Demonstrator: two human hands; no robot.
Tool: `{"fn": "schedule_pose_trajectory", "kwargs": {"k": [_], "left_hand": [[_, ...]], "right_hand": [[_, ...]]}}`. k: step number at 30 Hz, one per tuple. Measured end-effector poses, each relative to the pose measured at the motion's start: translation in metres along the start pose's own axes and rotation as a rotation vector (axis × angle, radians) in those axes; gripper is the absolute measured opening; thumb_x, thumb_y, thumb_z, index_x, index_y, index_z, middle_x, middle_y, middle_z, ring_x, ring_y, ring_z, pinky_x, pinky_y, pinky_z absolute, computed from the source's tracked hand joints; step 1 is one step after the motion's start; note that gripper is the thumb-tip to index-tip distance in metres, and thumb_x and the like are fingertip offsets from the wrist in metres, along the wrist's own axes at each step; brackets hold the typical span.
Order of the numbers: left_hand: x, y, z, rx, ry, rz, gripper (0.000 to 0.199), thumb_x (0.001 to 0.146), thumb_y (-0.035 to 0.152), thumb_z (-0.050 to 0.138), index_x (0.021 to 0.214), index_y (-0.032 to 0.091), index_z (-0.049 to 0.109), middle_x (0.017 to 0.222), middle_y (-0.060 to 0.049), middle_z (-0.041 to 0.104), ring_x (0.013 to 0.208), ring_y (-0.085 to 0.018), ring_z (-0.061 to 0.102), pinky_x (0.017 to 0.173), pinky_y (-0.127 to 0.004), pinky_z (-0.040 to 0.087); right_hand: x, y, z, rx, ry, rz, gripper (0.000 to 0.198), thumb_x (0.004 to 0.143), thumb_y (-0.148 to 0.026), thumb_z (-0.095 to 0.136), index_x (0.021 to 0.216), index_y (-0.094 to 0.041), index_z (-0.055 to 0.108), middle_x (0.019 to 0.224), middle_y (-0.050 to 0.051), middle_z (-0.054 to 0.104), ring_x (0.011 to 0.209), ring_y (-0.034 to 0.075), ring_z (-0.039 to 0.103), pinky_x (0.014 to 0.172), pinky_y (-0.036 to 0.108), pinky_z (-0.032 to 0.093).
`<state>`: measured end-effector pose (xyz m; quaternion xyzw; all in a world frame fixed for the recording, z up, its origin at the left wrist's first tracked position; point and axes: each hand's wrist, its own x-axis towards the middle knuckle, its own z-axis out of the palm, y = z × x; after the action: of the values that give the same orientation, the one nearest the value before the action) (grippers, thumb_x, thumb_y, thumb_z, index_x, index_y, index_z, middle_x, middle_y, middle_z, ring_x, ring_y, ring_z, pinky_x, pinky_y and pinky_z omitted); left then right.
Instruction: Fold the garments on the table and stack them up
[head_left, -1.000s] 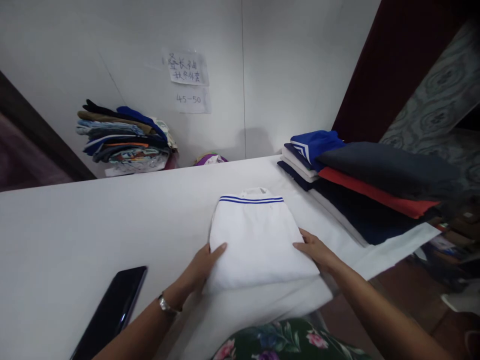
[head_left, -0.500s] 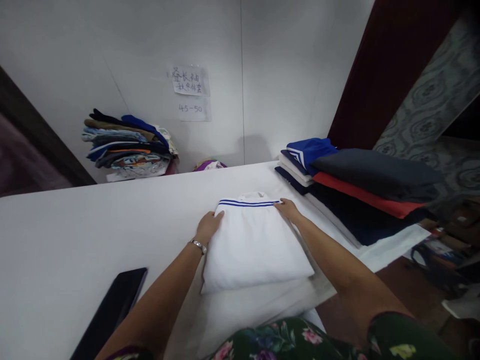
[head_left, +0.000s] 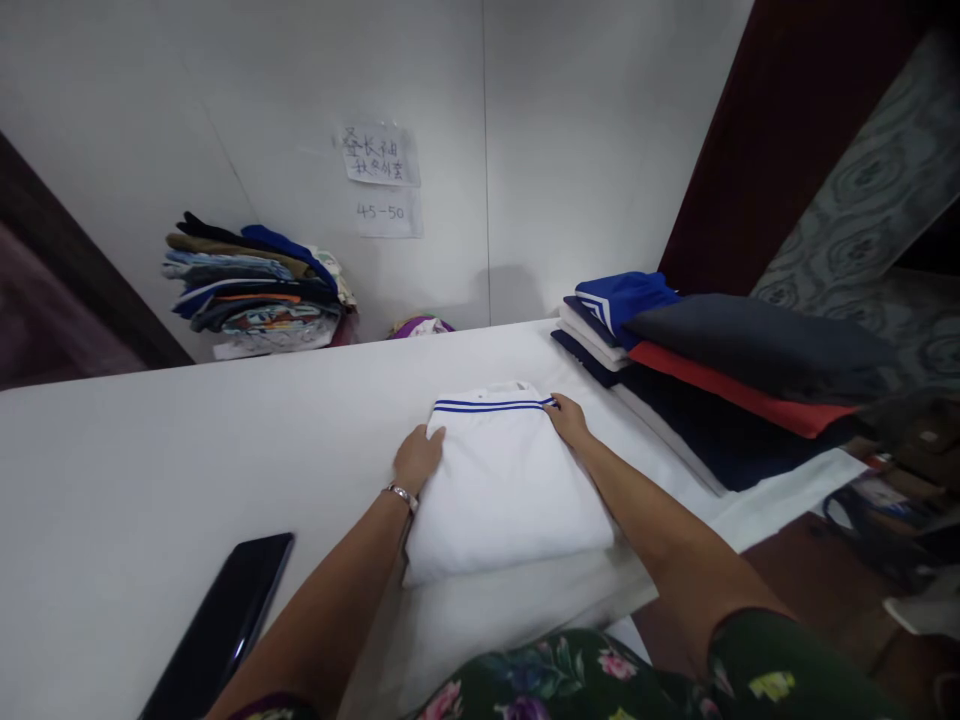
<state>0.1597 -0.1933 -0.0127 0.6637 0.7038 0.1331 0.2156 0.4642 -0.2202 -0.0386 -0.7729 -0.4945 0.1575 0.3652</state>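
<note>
A folded white top (head_left: pixel 510 490) with two blue stripes across its far end lies flat in front of me, a white neck part showing beyond the stripes. My left hand (head_left: pixel 420 458), with a bracelet on the wrist, grips its left edge, thumb on top and the other fingers mostly hidden. At the far right corner, by the end of the stripes, my right hand (head_left: pixel 568 418) pinches the cloth. Under the top's near end, a pale cloth or sheet (head_left: pixel 517 600) reaches toward my body.
On the white table (head_left: pixel 225 440) a dark phone (head_left: pixel 225 620) lies at the near left. Folded dark, red and blue clothes (head_left: pixel 735 390) are piled at the right. Another clothes stack (head_left: pixel 259 285) stands at the back left, beside a wall with handwritten paper signs (head_left: pixel 382 180).
My right hand has shifted slightly left with the top's far right corner, and the right side of the top has drawn in a little. My left hand stays at the left edge.
</note>
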Motion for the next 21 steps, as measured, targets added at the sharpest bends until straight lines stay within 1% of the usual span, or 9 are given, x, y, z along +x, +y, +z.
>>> {"fn": "schedule_pose_trajectory", "kwargs": {"k": [3, 5, 7, 9, 10, 12, 15, 18, 21], "left_hand": [[0.001, 0.0, -0.008, -0.011, -0.002, 0.014, 0.045, 0.092, 0.047, 0.041, 0.116, 0.014, 0.06, 0.119, -0.017, 0.066, 0.109, -0.029, 0.063, 0.089, -0.037, 0.048], [-0.005, 0.005, -0.012, -0.015, 0.051, 0.049, 0.053, 0.092, 0.048, 0.04, 0.128, 0.011, 0.052, 0.13, -0.018, 0.06, 0.119, -0.028, 0.057, 0.096, -0.036, 0.045], [-0.014, 0.014, -0.012, 0.023, 0.147, 0.179, 0.058, 0.093, 0.049, 0.04, 0.136, 0.01, 0.046, 0.141, -0.018, 0.05, 0.13, -0.028, 0.047, 0.105, -0.038, 0.04], [-0.023, 0.026, -0.005, 0.109, 0.206, 0.376, 0.058, 0.093, 0.049, 0.04, 0.138, 0.013, 0.046, 0.148, -0.017, 0.043, 0.138, -0.029, 0.038, 0.111, -0.044, 0.032], [-0.026, 0.031, 0.001, 0.158, 0.197, 0.459, 0.058, 0.093, 0.051, 0.04, 0.138, 0.014, 0.047, 0.151, -0.016, 0.04, 0.14, -0.03, 0.033, 0.113, -0.047, 0.028], [-0.028, 0.038, 0.015, 0.231, 0.115, 0.54, 0.062, 0.093, 0.056, 0.038, 0.142, 0.018, 0.044, 0.155, -0.014, 0.032, 0.145, -0.03, 0.023, 0.116, -0.054, 0.019], [-0.024, 0.037, 0.034, 0.264, 0.018, 0.551, 0.066, 0.093, 0.059, 0.033, 0.148, 0.022, 0.035, 0.16, -0.011, 0.021, 0.148, -0.03, 0.013, 0.116, -0.056, 0.012], [-0.019, 0.03, 0.043, 0.257, 0.004, 0.543, 0.068, 0.094, 0.059, 0.031, 0.151, 0.022, 0.03, 0.161, -0.009, 0.016, 0.149, -0.029, 0.008, 0.117, -0.055, 0.009], [-0.018, 0.028, 0.044, 0.243, -0.008, 0.533, 0.068, 0.093, 0.059, 0.031, 0.151, 0.024, 0.03, 0.161, -0.009, 0.016, 0.149, -0.028, 0.007, 0.118, -0.054, 0.008]], "right_hand": [[-0.005, -0.001, -0.008, -0.018, -0.011, 0.005, 0.048, 0.087, -0.034, 0.053, 0.128, -0.011, 0.06, 0.121, 0.015, 0.066, 0.112, 0.027, 0.062, 0.099, 0.037, 0.045], [-0.016, -0.007, -0.014, -0.035, -0.016, -0.062, 0.051, 0.09, -0.038, 0.051, 0.133, -0.012, 0.056, 0.135, 0.015, 0.057, 0.125, 0.026, 0.053, 0.106, 0.037, 0.039], [-0.03, -0.016, -0.018, -0.091, -0.04, -0.22, 0.053, 0.091, -0.043, 0.049, 0.138, -0.017, 0.051, 0.148, 0.012, 0.044, 0.139, 0.025, 0.036, 0.114, 0.039, 0.029], [-0.043, -0.026, -0.017, -0.188, -0.115, -0.393, 0.058, 0.093, -0.048, 0.047, 0.144, -0.02, 0.044, 0.156, 0.01, 0.032, 0.146, 0.026, 0.021, 0.117, 0.046, 0.02], [-0.049, -0.03, -0.016, -0.244, -0.174, -0.454, 0.06, 0.094, -0.05, 0.045, 0.146, -0.021, 0.04, 0.158, 0.01, 0.027, 0.148, 0.027, 0.016, 0.118, 0.049, 0.015], [-0.055, -0.034, -0.011, -0.343, -0.318, -0.5, 0.063, 0.094, -0.054, 0.041, 0.149, -0.025, 0.034, 0.16, 0.008, 0.02, 0.149, 0.027, 0.009, 0.117, 0.054, 0.009], [-0.054, -0.03, -0.003, -0.436, -0.423, -0.488, 0.063, 0.096, -0.056, 0.035, 0.151, -0.026, 0.03, 0.161, 0.006, 0.015, 0.149, 0.026, 0.007, 0.117, 0.054, 0.006], [-0.051, -0.021, 0.002, -0.46, -0.399, -0.493, 0.062, 0.097, -0.055, 0.035, 0.152, -0.027, 0.028, 0.161, 0.006, 0.013, 0.149, 0.025, 0.007, 0.117, 0.052, 0.006], [-0.049, -0.019, 0.004, -0.442, -0.405, -0.497, 0.062, 0.097, -0.054, 0.036, 0.152, -0.027, 0.028, 0.161, 0.006, 0.013, 0.149, 0.025, 0.006, 0.118, 0.053, 0.006]]}}
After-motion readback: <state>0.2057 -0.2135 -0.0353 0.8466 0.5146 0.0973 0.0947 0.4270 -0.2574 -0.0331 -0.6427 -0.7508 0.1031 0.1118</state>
